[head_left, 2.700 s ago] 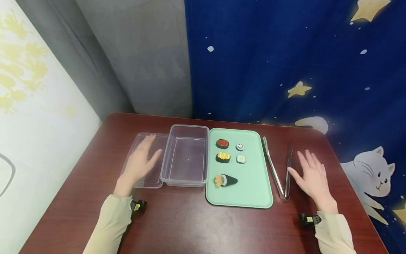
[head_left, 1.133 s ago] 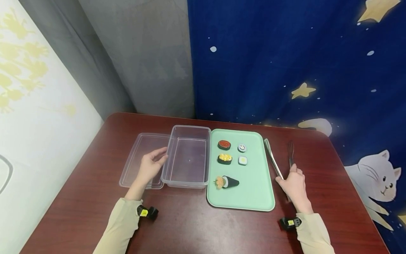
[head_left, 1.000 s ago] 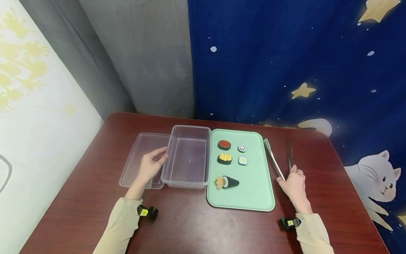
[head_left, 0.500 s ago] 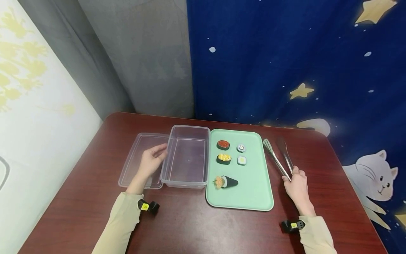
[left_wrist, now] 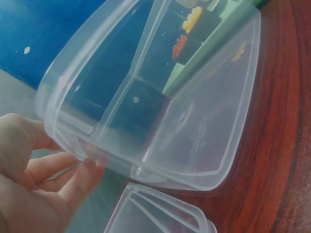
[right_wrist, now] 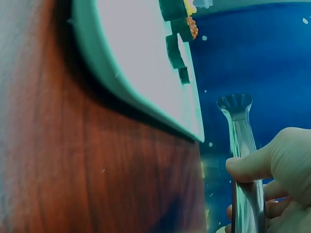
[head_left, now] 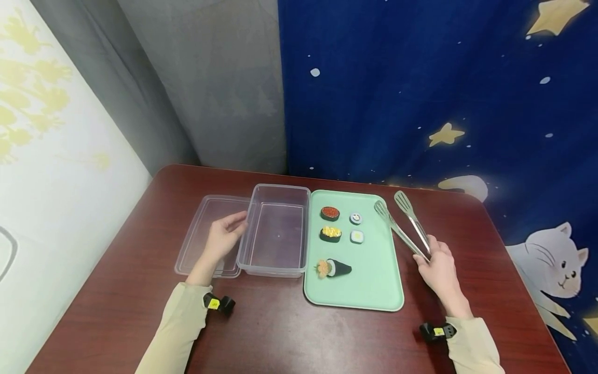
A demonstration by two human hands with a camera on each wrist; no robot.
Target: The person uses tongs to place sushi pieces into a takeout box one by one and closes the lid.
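Note:
In the head view my right hand holds metal tongs near their joined end, the two slotted heads spread apart, one over the tray's right edge. The right wrist view shows my thumb pressed along one arm of the tongs. My left hand grips the left rim of a clear plastic container; in the left wrist view its fingertips lie against the container's wall. On the green tray are toy sushi: a red-topped piece, a yellow-topped piece, two small rolls and a cone-shaped hand roll.
A clear lid lies flat on the brown table, partly under my left hand and against the container's left side. The tray stands right beside the container. A blue curtain and a grey curtain hang behind the table.
My left hand went from above the lid to the container's rim. My right hand took hold of the tongs, lifted them and swung their heads leftward toward the tray.

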